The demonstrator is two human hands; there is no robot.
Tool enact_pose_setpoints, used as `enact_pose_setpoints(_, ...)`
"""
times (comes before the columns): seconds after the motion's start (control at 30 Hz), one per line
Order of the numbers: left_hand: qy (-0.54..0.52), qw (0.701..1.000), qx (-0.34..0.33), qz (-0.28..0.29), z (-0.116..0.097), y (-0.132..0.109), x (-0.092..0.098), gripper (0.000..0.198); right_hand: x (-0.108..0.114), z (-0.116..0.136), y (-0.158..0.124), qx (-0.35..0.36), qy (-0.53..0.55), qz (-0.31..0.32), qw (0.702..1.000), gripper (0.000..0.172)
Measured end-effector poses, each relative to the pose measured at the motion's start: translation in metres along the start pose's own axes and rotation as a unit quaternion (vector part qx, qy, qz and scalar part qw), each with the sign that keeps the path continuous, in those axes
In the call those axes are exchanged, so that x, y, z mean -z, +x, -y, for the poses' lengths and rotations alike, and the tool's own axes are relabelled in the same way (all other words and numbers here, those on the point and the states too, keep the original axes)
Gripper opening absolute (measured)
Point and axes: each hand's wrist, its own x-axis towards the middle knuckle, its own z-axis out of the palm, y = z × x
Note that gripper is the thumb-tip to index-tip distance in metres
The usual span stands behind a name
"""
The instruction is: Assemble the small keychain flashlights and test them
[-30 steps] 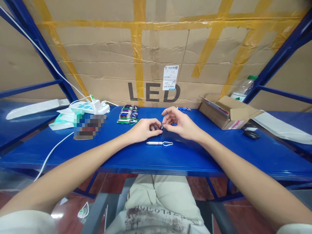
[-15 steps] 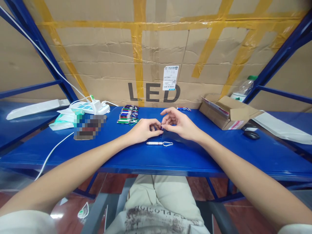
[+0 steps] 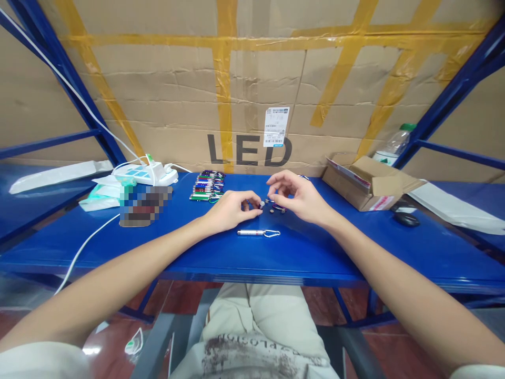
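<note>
My left hand (image 3: 232, 209) rests on the blue table (image 3: 276, 252) with its fingers closed around a small keychain flashlight, only the tip (image 3: 261, 204) showing. My right hand (image 3: 300, 197) hovers just to the right, fingers bent and pinched above a few small round parts (image 3: 276, 209) lying on the table. Whether it holds anything is hidden. A silver keychain flashlight (image 3: 258, 232) with a carabiner clip lies in front of both hands.
A pile of coloured keychain flashlights (image 3: 207, 186) sits behind my left hand. A white power strip (image 3: 145, 172) and cable lie at the back left. An open cardboard box (image 3: 366, 181), a plastic bottle (image 3: 394, 142) and a black mouse (image 3: 407, 218) stand at the right.
My right hand has drawn away from the left hand, to the right and slightly back. Small round parts now show on the table between them. The left hand has stayed put.
</note>
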Motion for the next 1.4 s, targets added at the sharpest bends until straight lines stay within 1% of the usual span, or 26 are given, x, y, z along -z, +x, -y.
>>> enact_pose_setpoints(0.2,-0.006,1.000,0.019,0.011,0.001,0.000,0.000,0.023,-0.004,0.003,-0.004,0.011,-0.011,0.035,0.999,0.025)
enact_pose_setpoints(0.37,-0.021,0.999,0.022,0.013,0.003,0.000,0.000,0.023,-0.001,0.006,-0.005,0.010,-0.038,0.040,0.998,0.018)
enact_pose_setpoints(0.57,-0.032,0.999,0.031,0.018,0.005,0.001,0.001,0.024,0.000,0.006,-0.005,0.021,-0.051,0.027,0.998,0.019)
enact_pose_setpoints(0.77,-0.030,0.999,0.036,0.016,0.007,0.001,0.001,0.025,-0.005,0.011,-0.006,0.040,-0.052,0.050,0.997,0.020)
enact_pose_setpoints(0.87,-0.009,1.000,0.014,0.003,0.008,0.001,0.001,0.025,-0.005,0.012,-0.007,0.060,-0.067,0.063,0.994,0.022)
enact_pose_setpoints(1.03,0.079,0.995,-0.050,-0.028,0.009,0.002,0.005,0.018,-0.007,0.011,-0.009,0.106,-0.126,0.073,0.984,0.024)
enact_pose_setpoints(1.13,0.117,0.991,-0.056,-0.032,0.007,0.001,0.007,0.017,-0.008,0.011,-0.009,0.117,-0.161,0.073,0.977,0.024)
enact_pose_setpoints(1.23,0.133,0.989,-0.052,-0.031,0.006,0.000,0.009,0.017,-0.005,0.010,-0.007,0.109,-0.194,0.051,0.974,0.024)
enact_pose_setpoints(1.3,0.138,0.989,-0.046,-0.032,0.006,0.000,0.009,0.019,-0.001,0.006,-0.006,0.086,-0.246,0.036,0.965,0.021)
enact_pose_setpoints(1.33,0.140,0.989,-0.043,-0.031,0.007,0.000,0.010,0.019,0.001,0.003,-0.005,0.067,-0.281,0.041,0.957,0.020)
enact_pose_setpoints(1.4,0.144,0.988,-0.038,-0.027,0.008,0.000,0.010,0.020,0.004,-0.004,-0.005,0.029,-0.334,0.086,0.938,0.021)
